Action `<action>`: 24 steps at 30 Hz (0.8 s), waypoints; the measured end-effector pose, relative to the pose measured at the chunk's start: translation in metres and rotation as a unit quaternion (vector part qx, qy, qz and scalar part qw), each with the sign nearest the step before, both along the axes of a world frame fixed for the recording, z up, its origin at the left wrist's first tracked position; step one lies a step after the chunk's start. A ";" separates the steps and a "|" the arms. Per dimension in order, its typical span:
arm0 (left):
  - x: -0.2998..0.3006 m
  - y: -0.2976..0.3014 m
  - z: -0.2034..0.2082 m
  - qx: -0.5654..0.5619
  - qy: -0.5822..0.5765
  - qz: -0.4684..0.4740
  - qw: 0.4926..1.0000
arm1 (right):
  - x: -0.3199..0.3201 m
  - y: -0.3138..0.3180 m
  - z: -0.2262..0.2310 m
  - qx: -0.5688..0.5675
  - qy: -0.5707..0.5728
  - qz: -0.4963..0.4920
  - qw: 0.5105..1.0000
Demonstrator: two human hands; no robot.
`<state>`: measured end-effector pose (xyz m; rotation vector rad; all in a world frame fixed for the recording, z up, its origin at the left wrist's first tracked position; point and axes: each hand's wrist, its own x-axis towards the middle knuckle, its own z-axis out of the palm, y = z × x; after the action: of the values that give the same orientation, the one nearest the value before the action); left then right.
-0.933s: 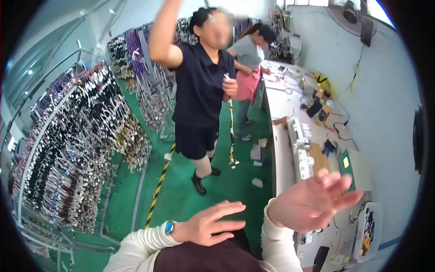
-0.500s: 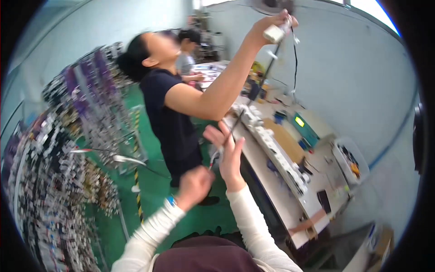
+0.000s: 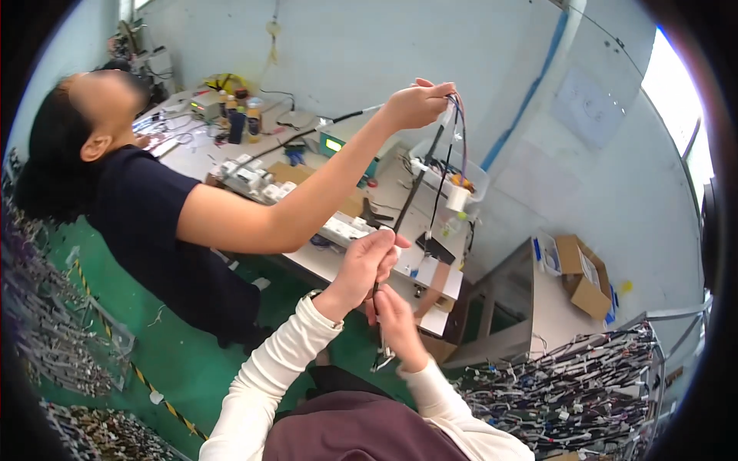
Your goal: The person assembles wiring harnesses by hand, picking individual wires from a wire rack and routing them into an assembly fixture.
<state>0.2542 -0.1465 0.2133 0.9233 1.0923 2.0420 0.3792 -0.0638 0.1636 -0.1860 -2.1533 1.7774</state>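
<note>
A wire harness in black sleeving (image 3: 410, 198) stretches up from my hands to a co-worker's raised hand (image 3: 421, 105). My left hand (image 3: 363, 270) is closed around the black cable. Just below it, my right hand (image 3: 398, 324) pinches the same cable, its fingers close to the left hand. A loose end with small connectors (image 3: 384, 356) hangs beneath my right hand. At the co-worker's end, coloured wires droop to a white connector (image 3: 457, 200), and a thin black lead hangs alongside.
The co-worker in a dark shirt (image 3: 161, 223) stands at the left. Behind the arms is a workbench (image 3: 304, 261) with a green tester (image 3: 350, 150) and a parts bin (image 3: 477, 180). Bundled harnesses (image 3: 569, 392) fill a rack at lower right. A cardboard box (image 3: 584, 276) sits at right.
The view has turned right. My right hand, spread before, is now closed on the cable. My left hand has come up onto the cable above it. The co-worker's hand still holds the far end.
</note>
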 end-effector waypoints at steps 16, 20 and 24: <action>-0.159 0.064 -0.106 -0.153 -0.084 0.105 0.979 | -0.227 0.262 -0.043 0.094 -0.103 -0.235 0.962; -0.201 0.061 -0.124 -0.182 -0.176 0.132 0.958 | -0.274 0.276 -0.088 -0.167 -0.142 0.103 0.970; -0.235 0.045 -0.135 -0.128 -0.285 0.154 0.937 | -0.287 0.251 -0.106 -0.276 -0.095 0.140 0.946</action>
<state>0.0192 -0.1018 0.0783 0.0066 1.1751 2.1408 0.0919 0.1871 0.0574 -0.1980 -1.8106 2.5994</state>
